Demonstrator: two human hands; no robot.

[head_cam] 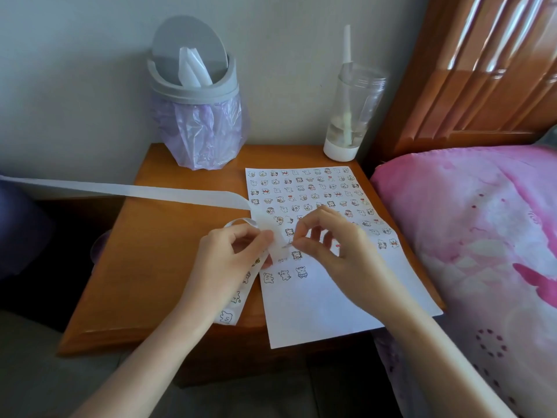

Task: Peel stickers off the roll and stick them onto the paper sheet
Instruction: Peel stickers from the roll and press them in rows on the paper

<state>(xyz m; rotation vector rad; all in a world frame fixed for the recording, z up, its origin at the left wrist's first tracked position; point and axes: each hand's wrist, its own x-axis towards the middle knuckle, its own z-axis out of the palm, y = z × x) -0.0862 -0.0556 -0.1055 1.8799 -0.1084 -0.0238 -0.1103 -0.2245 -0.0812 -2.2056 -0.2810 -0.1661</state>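
Pinching hand: right hand (337, 247) curled, thumb and first finger pressed tight on a tiny sticker (286, 245), seen only as a thin edge, just over the paper sheet (331, 315).
Holding hand: left hand (232, 257) curled round the sticker strip (238, 295), right at the left side of the sheet.
Sticker strip: long way running from the left hand down toward the person, little animal pictures facing up, end lying at the table's front edge.
Used strip (120, 188): plain white, looping by the left hand, then running long and flat to the left, out of the picture.
Paper sheet: lying flat on the right half of the table (150, 267); long way pointing from the person to the wall, far end leaning a bit left; near end sticking out past the table's front edge; rows of stickers (301, 188) on the far half, near part plain white.
Back left: grey bin (196, 92) with a purple bag.
Back right: clear bottle (349, 116) with a white bottom, near the sheet's far corner.
Right side: pink bedding (467, 236), wooden headboard (482, 70).
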